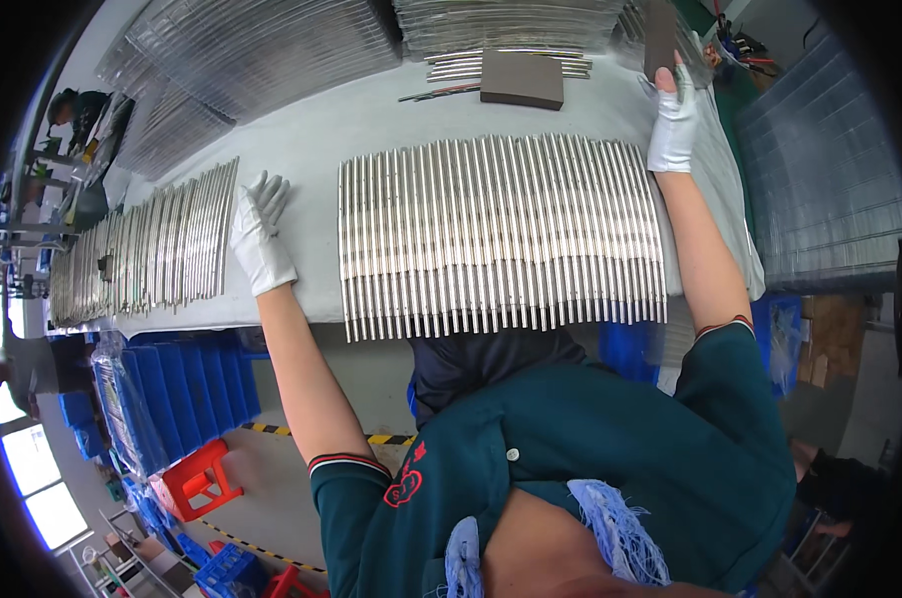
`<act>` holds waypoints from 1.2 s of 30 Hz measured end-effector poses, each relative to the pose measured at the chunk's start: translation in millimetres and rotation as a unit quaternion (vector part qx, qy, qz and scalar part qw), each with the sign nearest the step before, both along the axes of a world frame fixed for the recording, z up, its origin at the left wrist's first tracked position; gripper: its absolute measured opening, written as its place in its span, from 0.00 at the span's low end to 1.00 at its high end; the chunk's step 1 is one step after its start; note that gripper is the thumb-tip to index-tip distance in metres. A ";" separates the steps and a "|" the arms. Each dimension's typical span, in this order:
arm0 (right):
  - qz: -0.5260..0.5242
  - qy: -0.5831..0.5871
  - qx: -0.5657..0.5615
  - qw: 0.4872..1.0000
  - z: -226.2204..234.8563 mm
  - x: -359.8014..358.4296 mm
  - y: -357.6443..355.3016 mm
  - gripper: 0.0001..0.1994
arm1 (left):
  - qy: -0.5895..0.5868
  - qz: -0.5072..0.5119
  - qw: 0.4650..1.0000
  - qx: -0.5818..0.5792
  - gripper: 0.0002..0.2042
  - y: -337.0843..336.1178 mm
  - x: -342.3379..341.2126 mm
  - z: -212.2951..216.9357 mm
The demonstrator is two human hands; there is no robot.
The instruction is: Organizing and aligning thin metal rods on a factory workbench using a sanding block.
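Lying side by side across the grey tabletop (pixel 371 120), a wide row of metal rods (pixel 501 234) sits between both arms. The gloved left hand (pixel 260 234) rests flat, fingers spread, between that row and another rod batch (pixel 152 249). The gloved right hand (pixel 673 120) pinches a dark sanding block (pixel 660 38); a second block (pixel 523 80) lies nearby.

Bright, even light; curved fisheye edges
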State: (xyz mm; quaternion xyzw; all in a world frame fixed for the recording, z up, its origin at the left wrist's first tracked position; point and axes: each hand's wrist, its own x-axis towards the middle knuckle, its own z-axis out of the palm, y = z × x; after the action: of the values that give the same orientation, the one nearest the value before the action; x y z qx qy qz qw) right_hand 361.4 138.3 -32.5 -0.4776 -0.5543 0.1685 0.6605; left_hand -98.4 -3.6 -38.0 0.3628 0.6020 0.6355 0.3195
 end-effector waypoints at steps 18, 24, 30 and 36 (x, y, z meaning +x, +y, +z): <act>-0.014 -0.012 -0.011 1.000 -5.2 6.5 5.0 0.34 | -0.043 -0.012 0.999 0.012 0.38 1.4 -9.1 -7.2; 0.006 -0.001 0.000 1.000 -10.1 7.1 7.0 0.33 | -0.034 -0.023 0.999 -0.019 0.37 1.0 -12.5 -8.3; 0.002 0.010 -0.002 1.000 -8.9 5.5 5.9 0.32 | -0.029 -0.014 0.999 -0.007 0.38 0.8 -9.6 -7.8; -0.004 0.002 0.002 1.000 -8.3 5.2 5.0 0.33 | -0.042 -0.024 0.999 0.008 0.39 0.7 -13.5 -10.7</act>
State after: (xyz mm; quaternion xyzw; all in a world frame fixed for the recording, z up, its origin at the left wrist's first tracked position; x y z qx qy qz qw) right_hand 366.7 143.3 -40.7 -0.4778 -0.5513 0.1658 0.6635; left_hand -111.9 -2.9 -48.7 0.3526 0.5743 0.6468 0.3571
